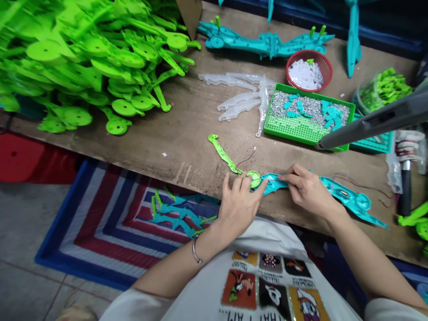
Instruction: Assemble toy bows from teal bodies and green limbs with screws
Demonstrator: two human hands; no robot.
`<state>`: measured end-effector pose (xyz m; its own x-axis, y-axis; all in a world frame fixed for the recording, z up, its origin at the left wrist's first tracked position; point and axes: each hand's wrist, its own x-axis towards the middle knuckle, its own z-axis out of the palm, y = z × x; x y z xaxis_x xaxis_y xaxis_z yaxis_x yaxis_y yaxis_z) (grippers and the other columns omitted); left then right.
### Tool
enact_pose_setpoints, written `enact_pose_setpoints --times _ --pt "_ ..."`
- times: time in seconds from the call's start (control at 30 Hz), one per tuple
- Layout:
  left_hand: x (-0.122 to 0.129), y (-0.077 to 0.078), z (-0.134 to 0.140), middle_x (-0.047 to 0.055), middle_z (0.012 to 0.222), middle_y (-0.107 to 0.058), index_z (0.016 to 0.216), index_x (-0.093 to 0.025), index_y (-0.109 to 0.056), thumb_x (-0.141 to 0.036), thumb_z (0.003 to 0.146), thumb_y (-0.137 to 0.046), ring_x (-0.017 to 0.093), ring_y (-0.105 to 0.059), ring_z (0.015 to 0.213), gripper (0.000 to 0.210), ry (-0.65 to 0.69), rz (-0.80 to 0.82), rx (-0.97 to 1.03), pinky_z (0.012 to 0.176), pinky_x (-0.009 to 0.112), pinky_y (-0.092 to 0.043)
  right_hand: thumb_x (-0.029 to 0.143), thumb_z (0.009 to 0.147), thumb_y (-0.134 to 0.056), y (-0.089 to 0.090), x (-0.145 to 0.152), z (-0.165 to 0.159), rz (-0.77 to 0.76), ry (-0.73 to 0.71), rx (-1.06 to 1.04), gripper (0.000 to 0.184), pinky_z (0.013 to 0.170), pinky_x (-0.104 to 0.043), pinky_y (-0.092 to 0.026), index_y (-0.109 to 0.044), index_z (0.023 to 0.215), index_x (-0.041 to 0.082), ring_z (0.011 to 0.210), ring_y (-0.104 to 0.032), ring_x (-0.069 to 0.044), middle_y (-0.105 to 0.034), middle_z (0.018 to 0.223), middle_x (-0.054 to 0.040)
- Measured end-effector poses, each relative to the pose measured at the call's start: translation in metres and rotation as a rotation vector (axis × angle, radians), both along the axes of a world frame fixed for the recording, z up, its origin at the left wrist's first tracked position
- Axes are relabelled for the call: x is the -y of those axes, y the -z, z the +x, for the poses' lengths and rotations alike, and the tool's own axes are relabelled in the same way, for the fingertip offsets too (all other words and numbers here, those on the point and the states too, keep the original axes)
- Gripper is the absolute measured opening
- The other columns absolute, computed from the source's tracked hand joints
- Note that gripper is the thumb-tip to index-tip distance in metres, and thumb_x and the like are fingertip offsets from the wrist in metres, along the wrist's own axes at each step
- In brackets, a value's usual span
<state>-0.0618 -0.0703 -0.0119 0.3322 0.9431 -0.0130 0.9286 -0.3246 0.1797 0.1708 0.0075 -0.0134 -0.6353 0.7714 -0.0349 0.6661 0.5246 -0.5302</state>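
My left hand point(238, 206) is partly closed over a bright green plastic arm point(224, 154) with a round end, holding it against the table. Its forefinger and thumb reach toward a long teal plastic shell point(347, 199) that overlaps the disc. My right hand point(309, 189) is closed in a pinch above the middle of the shell. A thin wire point(259, 179) runs along the parts toward its fingertips. From the green arm sticks up a reddish wire with a small connector point(254, 149). More dark wires point(364, 184) trail off the shell's right end.
A large heap of green parts point(100, 62) covers the left. Clear plastic pieces point(240, 96), a green tray of screws and teal bits point(296, 125) and a red basket point(327, 71) lie behind. A grey rod point(371, 122) juts in from the right. A striped bin point(96, 232) stands below the edge.
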Motion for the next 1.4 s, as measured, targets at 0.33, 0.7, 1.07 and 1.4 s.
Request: enact_pose_setpoints --times 0.33,0.7,1.07,1.4 --pt "-0.002 0.002 -0.001 0.015 0.131 -0.059 0.145 -0.034 -0.055 -0.032 0.098 -0.056 0.035 -0.050 0.129 0.047 0.005 0.005 -0.001 0.113 0.066 -0.031 0.016 0.092 -0.053 0.008 0.006 0.008 0.087 0.205 0.002 0.013 0.077 -0.032 -0.048 -0.066 0.089 0.019 0.081 -0.063 -0.020 -0.066 0.086 -0.0064" --pt "-0.001 0.002 -0.003 0.015 0.130 -0.061 0.146 -0.034 -0.055 -0.034 0.100 -0.054 0.035 -0.051 0.131 0.045 0.008 0.004 0.021 0.112 0.064 -0.033 0.014 0.094 -0.049 0.005 0.016 0.003 0.211 0.136 0.217 0.023 0.076 -0.037 -0.043 -0.072 0.092 0.017 0.079 -0.058 -0.023 -0.066 0.083 -0.0097" --pt "0.014 0.030 -0.014 0.017 0.150 -0.052 0.150 -0.025 -0.050 -0.038 0.100 -0.056 0.030 -0.044 0.145 0.052 0.025 0.120 0.175 0.116 0.048 -0.037 0.019 0.087 -0.058 -0.027 -0.010 0.000 0.160 0.023 0.329 0.011 0.071 -0.038 -0.045 -0.069 0.087 0.020 0.079 -0.064 -0.026 -0.068 0.084 -0.0090" --pt "0.011 0.032 -0.013 0.016 0.141 -0.060 0.143 -0.021 -0.057 -0.034 0.101 -0.055 0.031 -0.049 0.141 0.044 0.012 0.167 0.204 0.111 0.047 -0.040 0.025 0.093 -0.058 -0.029 -0.018 0.014 -0.090 0.109 0.132 0.011 0.086 -0.038 -0.049 -0.069 0.093 0.022 0.092 -0.064 -0.024 -0.068 0.092 -0.0062"
